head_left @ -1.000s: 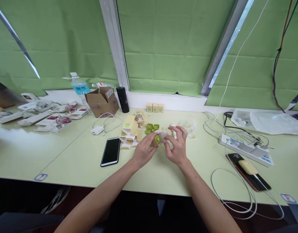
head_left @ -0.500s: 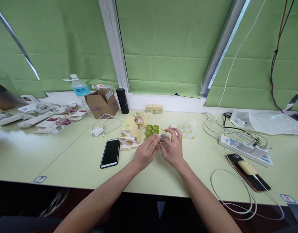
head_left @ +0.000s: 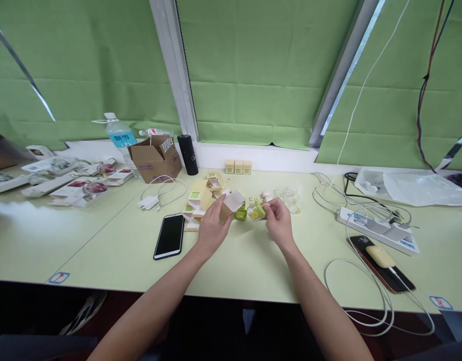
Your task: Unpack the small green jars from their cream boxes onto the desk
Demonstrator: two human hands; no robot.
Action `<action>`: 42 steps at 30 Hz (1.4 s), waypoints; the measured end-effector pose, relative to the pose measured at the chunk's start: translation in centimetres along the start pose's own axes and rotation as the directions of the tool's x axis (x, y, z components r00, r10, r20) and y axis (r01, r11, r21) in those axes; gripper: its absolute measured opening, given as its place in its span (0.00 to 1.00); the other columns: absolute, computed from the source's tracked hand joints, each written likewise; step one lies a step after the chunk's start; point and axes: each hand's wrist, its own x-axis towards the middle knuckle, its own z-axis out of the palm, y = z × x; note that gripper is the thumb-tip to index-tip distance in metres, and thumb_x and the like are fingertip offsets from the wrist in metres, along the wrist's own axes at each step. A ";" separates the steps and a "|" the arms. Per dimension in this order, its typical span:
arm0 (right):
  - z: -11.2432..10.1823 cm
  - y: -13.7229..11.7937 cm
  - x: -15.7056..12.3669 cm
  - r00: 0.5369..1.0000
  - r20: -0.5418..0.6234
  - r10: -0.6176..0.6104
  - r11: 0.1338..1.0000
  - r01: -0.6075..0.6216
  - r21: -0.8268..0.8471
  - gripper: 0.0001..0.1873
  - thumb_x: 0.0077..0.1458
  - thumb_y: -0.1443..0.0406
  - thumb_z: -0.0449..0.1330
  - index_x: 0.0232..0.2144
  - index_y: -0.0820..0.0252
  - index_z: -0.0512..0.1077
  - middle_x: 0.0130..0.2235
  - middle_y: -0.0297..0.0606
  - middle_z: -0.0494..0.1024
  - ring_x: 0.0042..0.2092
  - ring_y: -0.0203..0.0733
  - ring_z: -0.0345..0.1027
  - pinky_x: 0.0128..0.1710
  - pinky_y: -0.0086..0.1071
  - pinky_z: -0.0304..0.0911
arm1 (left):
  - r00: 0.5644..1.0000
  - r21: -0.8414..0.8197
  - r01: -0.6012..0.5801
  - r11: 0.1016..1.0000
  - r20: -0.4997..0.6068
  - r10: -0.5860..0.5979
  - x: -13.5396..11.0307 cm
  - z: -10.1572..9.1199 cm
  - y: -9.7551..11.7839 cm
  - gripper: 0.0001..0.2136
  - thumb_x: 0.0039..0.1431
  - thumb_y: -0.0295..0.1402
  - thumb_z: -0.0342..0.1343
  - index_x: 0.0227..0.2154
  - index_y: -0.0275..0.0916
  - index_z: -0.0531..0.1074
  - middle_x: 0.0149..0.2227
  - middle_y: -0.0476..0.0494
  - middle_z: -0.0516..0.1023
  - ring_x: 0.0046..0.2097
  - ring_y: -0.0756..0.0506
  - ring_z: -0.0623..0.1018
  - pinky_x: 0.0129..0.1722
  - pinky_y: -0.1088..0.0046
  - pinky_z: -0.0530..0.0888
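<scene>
My left hand (head_left: 212, 224) is closed around a small open cardboard box (head_left: 231, 203), its pale flap raised. Held between the thumb and fingers of my right hand (head_left: 280, 221) is a small clear case with green and yellow inside (head_left: 256, 212), apart from the box. Below and between the hands sit green square cups (head_left: 241, 214), partly hidden by the box. Opened small cardboard boxes (head_left: 201, 198) lie in a heap left of my left hand. Beyond my right hand are several clear covers (head_left: 291, 194) with yellow spots and small pink pieces (head_left: 266, 194).
Three closed small boxes (head_left: 238, 167) stand by the wall. A phone (head_left: 169, 236) and a white charger (head_left: 148, 202) lie left. To the right are a power strip (head_left: 377, 230), cables and another phone (head_left: 369, 255) with a yellow case on it. A brown carton (head_left: 155, 163) stands behind.
My hands have moved apart. The clear case is now out of the small box, in my right hand, while the box stays in my left hand. The view has shifted slightly.
</scene>
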 end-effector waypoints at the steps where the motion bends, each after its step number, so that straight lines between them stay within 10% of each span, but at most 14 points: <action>1: -0.1 -0.1 0.0 0.998 0.062 -0.003 0.995 0.009 -0.103 0.10 0.64 0.56 0.56 0.33 0.52 0.63 0.30 0.33 0.76 0.30 0.42 0.70 0.30 0.33 0.64 | 0.999 -0.038 0.046 0.998 -0.003 -0.046 0.1 0.0 0.2 0.29 0.65 0.35 0.59 0.67 0.42 0.61 0.63 0.35 0.74 0.63 0.35 0.75 0.61 0.52 0.75; 5: -0.1 -1.1 -0.5 0.942 0.333 0.045 0.754 0.186 -0.630 0.05 0.63 0.67 0.56 0.33 0.53 0.67 0.32 0.33 0.80 0.32 0.41 0.70 0.31 0.32 0.51 | 0.960 -0.277 0.278 0.920 0.062 -0.272 0.3 -0.1 0.8 0.32 0.63 0.42 0.62 0.68 0.45 0.62 0.66 0.35 0.71 0.64 0.34 0.74 0.54 0.55 0.80; 10: -0.3 -1.9 -1.0 0.866 0.473 0.165 0.597 0.294 -0.746 0.06 0.61 0.70 0.58 0.32 0.55 0.71 0.34 0.37 0.82 0.37 0.45 0.74 0.31 0.33 0.52 | 0.904 -0.541 0.413 0.733 0.146 -0.401 0.7 -0.2 1.1 0.35 0.60 0.46 0.64 0.67 0.44 0.62 0.64 0.33 0.71 0.65 0.35 0.73 0.52 0.61 0.81; 18: -0.7 -1.4 0.9 0.978 0.189 -0.083 0.983 0.111 -0.146 0.09 0.59 0.57 0.61 0.40 0.54 0.74 0.44 0.40 0.84 0.45 0.46 0.77 0.45 0.41 0.71 | 0.837 -0.767 0.504 0.398 0.321 -0.443 1.7 0.3 1.9 0.38 0.57 0.51 0.66 0.64 0.42 0.58 0.47 0.37 0.82 0.50 0.39 0.83 0.52 0.57 0.80; 28: 0.8 -1.2 4.1 0.954 0.270 0.133 0.939 -0.208 0.273 0.28 0.49 0.43 0.69 0.43 0.56 0.80 0.42 0.41 0.83 0.44 0.45 0.75 0.35 0.33 0.72 | 0.740 -0.815 0.573 -0.089 0.561 -0.371 5.9 1.7 3.5 0.22 0.63 0.51 0.60 0.47 0.34 0.72 0.35 0.39 0.82 0.27 0.46 0.79 0.19 0.74 0.71; 36: 1.0 -0.5 2.7 0.896 0.432 0.101 0.885 -0.280 0.373 0.28 0.48 0.44 0.72 0.43 0.57 0.79 0.43 0.40 0.84 0.43 0.46 0.77 0.40 0.35 0.72 | 0.729 -0.777 0.629 0.008 0.587 -0.352 4.5 3.2 3.9 0.24 0.62 0.55 0.59 0.45 0.36 0.75 0.39 0.38 0.82 0.35 0.43 0.82 0.25 0.69 0.80; 42: 0.2 -0.9 2.9 0.943 0.282 0.180 0.852 -0.292 0.434 0.28 0.44 0.43 0.74 0.38 0.56 0.77 0.36 0.38 0.84 0.40 0.47 0.79 0.39 0.37 0.74 | 0.847 -0.811 0.528 0.253 0.479 -0.232 3.5 1.8 3.8 0.30 0.63 0.48 0.59 0.65 0.43 0.64 0.62 0.34 0.73 0.50 0.39 0.81 0.41 0.63 0.84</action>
